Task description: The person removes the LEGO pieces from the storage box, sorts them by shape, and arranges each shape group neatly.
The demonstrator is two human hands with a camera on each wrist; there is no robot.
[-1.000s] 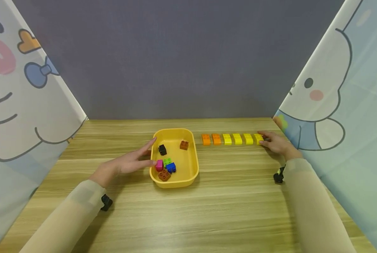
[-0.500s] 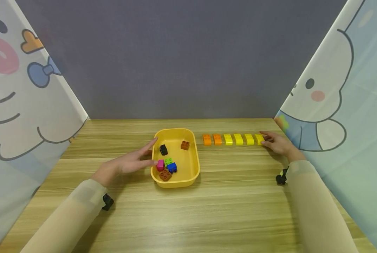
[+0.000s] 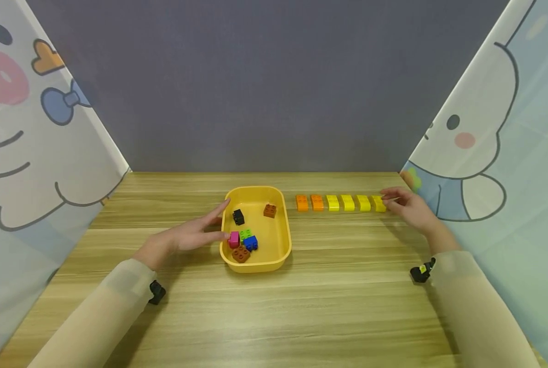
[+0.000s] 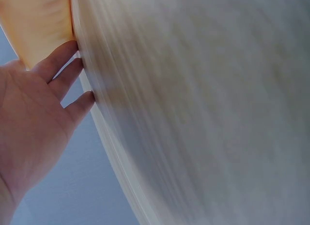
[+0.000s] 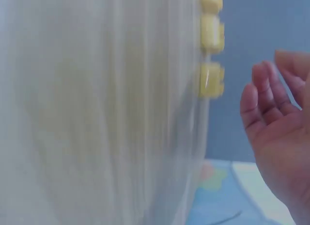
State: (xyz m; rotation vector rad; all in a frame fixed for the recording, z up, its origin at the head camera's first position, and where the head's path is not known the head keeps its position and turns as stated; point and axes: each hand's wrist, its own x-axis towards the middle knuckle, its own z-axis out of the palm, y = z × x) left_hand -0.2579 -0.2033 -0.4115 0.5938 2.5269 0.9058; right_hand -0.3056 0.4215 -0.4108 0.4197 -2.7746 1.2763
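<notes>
My left hand (image 3: 185,236) lies along the left side of a yellow plastic bin (image 3: 288,244), fingers spread, thumb and a fingertip overlapping the rim. In the left wrist view, the extended fingers (image 4: 72,84) reach down to the tabletop beside the bin. At the right, my right hand (image 3: 410,210) hovers by the last yellow building brick (image 3: 377,204) of a row. The right wrist view shows a gap between this hand (image 5: 281,123) and the nearest yellow brick (image 5: 209,80); its fingers are loosely bent and hold nothing. Three other yellow bricks (image 3: 347,203) continue the row leftward.
Two orange bricks (image 3: 302,203) form the row's left end. Inside the bin are a black brick (image 3: 238,216), a pink one (image 3: 234,239), a green one (image 3: 245,234), a blue one (image 3: 251,243) and two brown ones (image 3: 241,254). A dark panel (image 3: 264,87) stands behind the table.
My right hand has let go of the last yellow brick and drawn up and away to the right. The left hand stays at the bin; the view has shifted slightly.
</notes>
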